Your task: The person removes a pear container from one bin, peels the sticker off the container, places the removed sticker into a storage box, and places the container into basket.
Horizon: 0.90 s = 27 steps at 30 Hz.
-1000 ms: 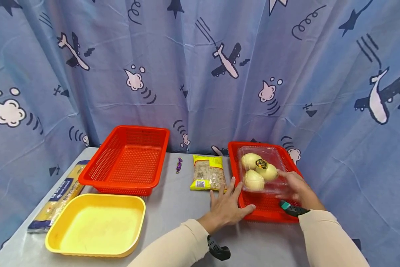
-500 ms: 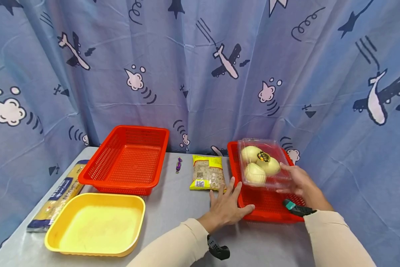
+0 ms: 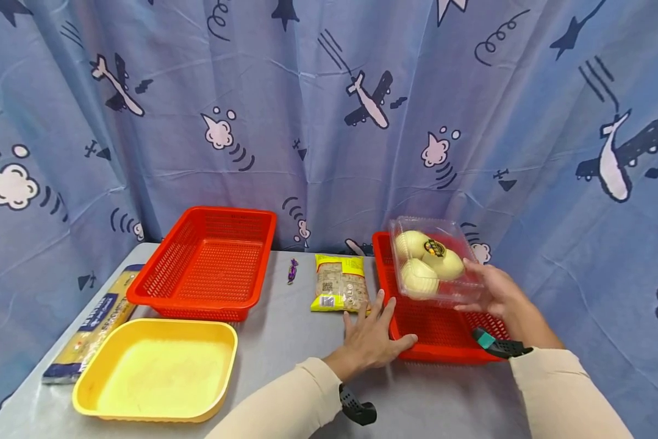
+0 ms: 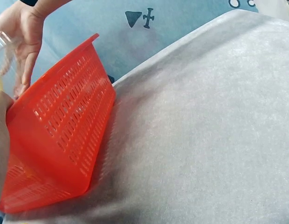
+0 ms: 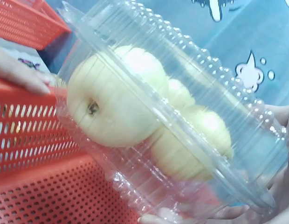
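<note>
My right hand (image 3: 496,296) grips a clear plastic clamshell box (image 3: 432,261) of pale yellow apples (image 5: 117,109) and holds it lifted above the right red basket (image 3: 444,332). The box tilts, and one apple carries a dark round sticker (image 3: 434,247). My left hand (image 3: 374,336) lies flat on the grey table with straight fingers pressed against the near left corner of that basket (image 4: 60,140). In the right wrist view the box (image 5: 172,121) fills the frame, with left fingertips (image 5: 23,74) on the basket rim.
A second red basket (image 3: 210,265) stands at the back left, and a yellow tray (image 3: 158,372) lies in front of it. A spaghetti packet (image 3: 89,326) lies along the left edge. A yellow snack packet (image 3: 339,283) and a purple candy (image 3: 293,270) lie between the baskets.
My right hand has raised the clamshell box of apples out of the right basket, up and slightly back. The left hand has stayed pressed against the basket corner.
</note>
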Motion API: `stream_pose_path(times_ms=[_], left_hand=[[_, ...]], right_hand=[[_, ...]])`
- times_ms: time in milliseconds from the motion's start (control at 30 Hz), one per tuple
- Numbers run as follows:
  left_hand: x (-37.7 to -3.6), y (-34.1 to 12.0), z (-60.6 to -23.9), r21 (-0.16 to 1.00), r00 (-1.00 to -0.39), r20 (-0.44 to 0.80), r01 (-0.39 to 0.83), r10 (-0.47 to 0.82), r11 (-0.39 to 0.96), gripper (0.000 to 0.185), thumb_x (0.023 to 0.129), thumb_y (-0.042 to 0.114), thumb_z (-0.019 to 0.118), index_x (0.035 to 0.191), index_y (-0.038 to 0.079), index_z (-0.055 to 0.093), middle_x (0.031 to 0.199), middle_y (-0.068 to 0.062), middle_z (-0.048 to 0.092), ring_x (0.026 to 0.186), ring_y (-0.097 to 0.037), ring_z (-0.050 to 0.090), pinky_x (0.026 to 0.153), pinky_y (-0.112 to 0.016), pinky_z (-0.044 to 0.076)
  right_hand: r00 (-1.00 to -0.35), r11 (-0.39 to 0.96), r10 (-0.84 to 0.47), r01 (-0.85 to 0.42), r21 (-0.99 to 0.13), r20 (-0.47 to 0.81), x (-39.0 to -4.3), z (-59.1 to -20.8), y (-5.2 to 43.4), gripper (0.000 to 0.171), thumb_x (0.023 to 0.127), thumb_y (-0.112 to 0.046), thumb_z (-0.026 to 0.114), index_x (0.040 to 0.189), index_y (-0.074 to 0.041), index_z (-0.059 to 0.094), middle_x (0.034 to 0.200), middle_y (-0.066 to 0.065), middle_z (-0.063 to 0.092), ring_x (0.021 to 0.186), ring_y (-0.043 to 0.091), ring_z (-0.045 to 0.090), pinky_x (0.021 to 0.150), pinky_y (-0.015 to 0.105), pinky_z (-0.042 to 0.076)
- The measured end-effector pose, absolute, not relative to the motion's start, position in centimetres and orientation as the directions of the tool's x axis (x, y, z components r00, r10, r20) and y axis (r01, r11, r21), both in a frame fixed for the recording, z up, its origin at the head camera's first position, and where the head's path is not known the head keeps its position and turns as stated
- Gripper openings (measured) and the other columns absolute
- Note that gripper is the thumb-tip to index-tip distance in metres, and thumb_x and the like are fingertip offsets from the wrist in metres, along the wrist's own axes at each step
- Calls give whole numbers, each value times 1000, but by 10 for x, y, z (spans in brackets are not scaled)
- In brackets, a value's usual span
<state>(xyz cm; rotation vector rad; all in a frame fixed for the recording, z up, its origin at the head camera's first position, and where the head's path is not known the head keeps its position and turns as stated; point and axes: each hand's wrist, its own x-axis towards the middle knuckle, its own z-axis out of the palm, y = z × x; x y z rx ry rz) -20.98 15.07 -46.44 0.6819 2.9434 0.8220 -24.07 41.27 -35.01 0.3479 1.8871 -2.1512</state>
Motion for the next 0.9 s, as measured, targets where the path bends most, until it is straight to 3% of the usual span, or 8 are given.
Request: stream_pose_path(times_ms=[300,600,767,900], left_hand=[[-209,149,-460,553,-902,76,393,425,734,88,82,79,41,154,32,24,160,7,9,142,-34,17,106,-66,11],[-215,138,-440,738,-894,31,323,448,593,96,77,74,57,154,25,27,159,4,15,142,-31,17,108,-57,23],[-226,121,-417,912,-894,56,227,445,342,95,78,56,69,153,16,28,156,-6,24,140,-29,23,106,-52,30],[-232,109,-396,997,-870,70,68,488,-22,79,85,32,60,152,10,28,154,-14,27,136,-34,31,103,-54,34]], right_hand=[[-941,-125,-45,339,-932,-336,-229,-335,403,27,98,-36,56,112,-14,50,108,7,53,95,32,62,82,64,45],[-945,-75,-53,326,-942,-323,-218,-321,391,34,98,-39,54,120,-14,45,124,11,40,101,34,60,86,63,43],[-949,-72,-45,313,-947,-311,-214,-311,384,33,98,-38,55,120,-15,46,133,9,27,99,32,58,84,63,44],[-950,-73,-56,311,-948,-308,-211,-305,380,31,99,-38,53,118,-15,47,134,11,27,98,31,58,84,63,44]])
